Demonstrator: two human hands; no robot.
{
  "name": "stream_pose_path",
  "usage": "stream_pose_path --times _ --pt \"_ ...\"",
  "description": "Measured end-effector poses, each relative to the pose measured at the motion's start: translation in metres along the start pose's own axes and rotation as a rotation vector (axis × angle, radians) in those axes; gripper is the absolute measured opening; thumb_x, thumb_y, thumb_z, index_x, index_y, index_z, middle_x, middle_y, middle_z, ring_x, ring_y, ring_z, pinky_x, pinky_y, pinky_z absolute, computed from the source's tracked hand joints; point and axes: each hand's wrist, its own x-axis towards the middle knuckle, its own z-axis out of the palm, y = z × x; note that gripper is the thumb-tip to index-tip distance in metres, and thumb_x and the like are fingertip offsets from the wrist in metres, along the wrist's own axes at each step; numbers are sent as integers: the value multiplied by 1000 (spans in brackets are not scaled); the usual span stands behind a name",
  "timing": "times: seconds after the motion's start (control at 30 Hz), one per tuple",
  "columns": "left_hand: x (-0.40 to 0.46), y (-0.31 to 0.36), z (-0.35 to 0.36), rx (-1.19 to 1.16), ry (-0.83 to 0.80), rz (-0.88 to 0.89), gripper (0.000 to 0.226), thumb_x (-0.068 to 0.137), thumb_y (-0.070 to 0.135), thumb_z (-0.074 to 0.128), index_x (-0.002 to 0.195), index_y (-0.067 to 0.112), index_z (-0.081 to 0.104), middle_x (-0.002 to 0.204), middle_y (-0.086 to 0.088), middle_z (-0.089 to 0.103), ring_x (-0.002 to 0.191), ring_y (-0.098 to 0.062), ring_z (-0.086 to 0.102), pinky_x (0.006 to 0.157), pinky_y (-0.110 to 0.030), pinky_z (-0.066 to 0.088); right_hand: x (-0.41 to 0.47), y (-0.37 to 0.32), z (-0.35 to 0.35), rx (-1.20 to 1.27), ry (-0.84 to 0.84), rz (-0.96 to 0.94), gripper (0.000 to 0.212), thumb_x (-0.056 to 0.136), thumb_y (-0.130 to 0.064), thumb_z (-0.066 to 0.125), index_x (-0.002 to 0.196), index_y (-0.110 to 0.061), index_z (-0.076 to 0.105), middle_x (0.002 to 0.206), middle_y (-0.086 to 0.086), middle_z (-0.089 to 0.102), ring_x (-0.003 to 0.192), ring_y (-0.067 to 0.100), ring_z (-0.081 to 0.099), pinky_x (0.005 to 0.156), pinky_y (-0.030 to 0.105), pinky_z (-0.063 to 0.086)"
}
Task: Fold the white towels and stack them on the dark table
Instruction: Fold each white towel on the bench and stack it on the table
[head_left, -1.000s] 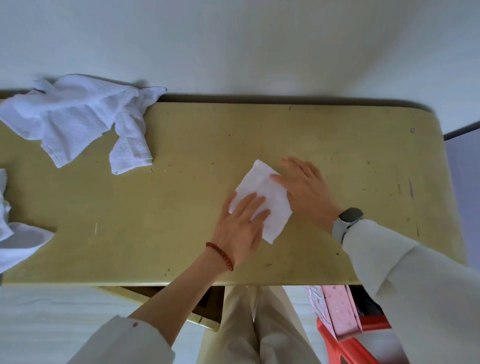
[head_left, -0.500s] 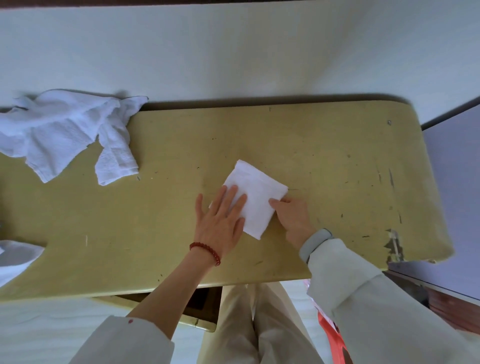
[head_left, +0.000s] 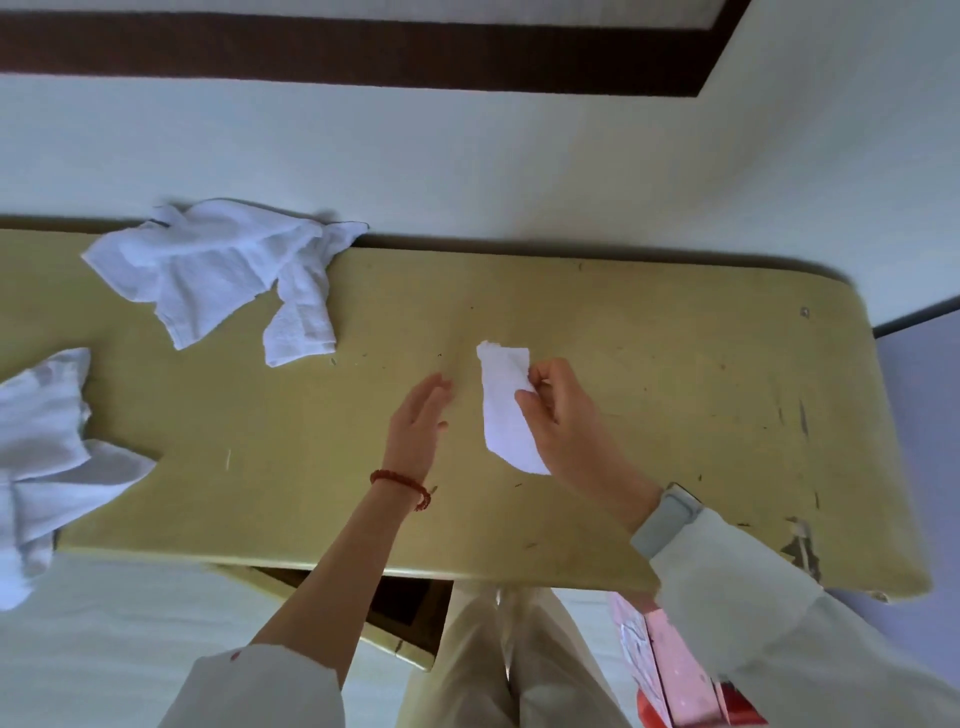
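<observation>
From the head camera, the right hand (head_left: 563, 415) had its grip pinched on a folded towel (head_left: 506, 410), lifted over the middle of the yellowish desk (head_left: 675, 395). The left hand (head_left: 418, 421) hovered beside it, fingers straight, holding nothing. Two crumpled towels (head_left: 218, 275) sat far left.

Pale sleeves (head_left: 753, 597), a red bead bracelet (head_left: 402, 480) on the left wrist, a grey-strapped watch (head_left: 667, 517) on the right.

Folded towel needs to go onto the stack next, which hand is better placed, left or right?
Right. The right hand already pinches the folded towel, lifted off the yellow table. The left hand is open beside it, holding nothing.
</observation>
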Motion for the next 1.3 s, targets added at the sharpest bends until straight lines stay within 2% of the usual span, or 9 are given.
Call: stream_pose_path --times 0.13,0.2,0.4,0.57,0.77,0.87,1.03,1.17,1.3 --pt "-20 16 -23 -442 -140 -215 37 99 34 29 109 13 58 84 2 68 73 -8 64 63 -23 48 -1 -31 2 128 -137 1 16 95 -16 43 87 -29 40 83 6 61 70 14 50 64 26 38" --pt "-34 17 -40 -535 -134 -179 36 98 33 32 92 14 62 70 5 67 65 -8 63 57 -20 49 -1 -41 7 177 -167 41 10 96 -15 42 96 -24 41 85 -4 60 73 14 54 66 27 42" --pt "-86 9 -114 -566 52 -178 19 89 8 52 106 5 61 67 3 62 57 -10 55 50 -19 47 -18 -65 59 185 -273 50 27 96 -9 41 123 -13 47 98 2 59 86 17 56 73 27 46" --pt "-153 -10 -202 -647 195 -280 12 83 4 61 93 8 66 84 -3 67 79 -18 62 68 -28 51 -54 -99 139 -2 -361 -129 22 94 -6 44 113 -8 55 83 -4 55 74 10 51 61 14 38" --pt "-258 -58 -315 -58 826 120 11 87 17 62 77 20 57 77 5 61 70 -17 58 68 -27 50 -156 -136 282 -303 -215 -584 14 90 -13 52 93 -1 60 64 8 58 59 32 53 54 31 30" --pt "-332 -99 -397 209 1064 200 13 92 27 52 90 15 56 86 3 62 68 -18 55 65 -30 48 -241 -160 386 -400 -197 -783 17 87 -19 55 95 -7 64 60 7 58 50 31 49 50 28 33" --pt "-456 -167 -537 377 1303 55 24 95 26 42 111 11 52 103 -6 62 81 -36 59 66 -38 45 -376 -204 545 -437 -347 -1037 32 90 -34 41 101 -17 65 75 2 67 48 30 58 42 27 41" --pt "-541 -213 -633 341 1476 -35 26 97 26 39 115 11 49 103 -10 63 86 -38 58 67 -39 42 -467 -240 652 -441 -484 -1157 23 91 -28 49 100 -15 65 78 7 65 53 37 58 48 31 41" --pt "-599 -263 -712 260 1592 -141 25 96 26 39 116 12 48 96 -10 64 85 -38 59 62 -36 37 -536 -264 749 -420 -610 -1315 40 88 -37 33 96 -14 65 75 7 64 50 35 57 45 31 41"
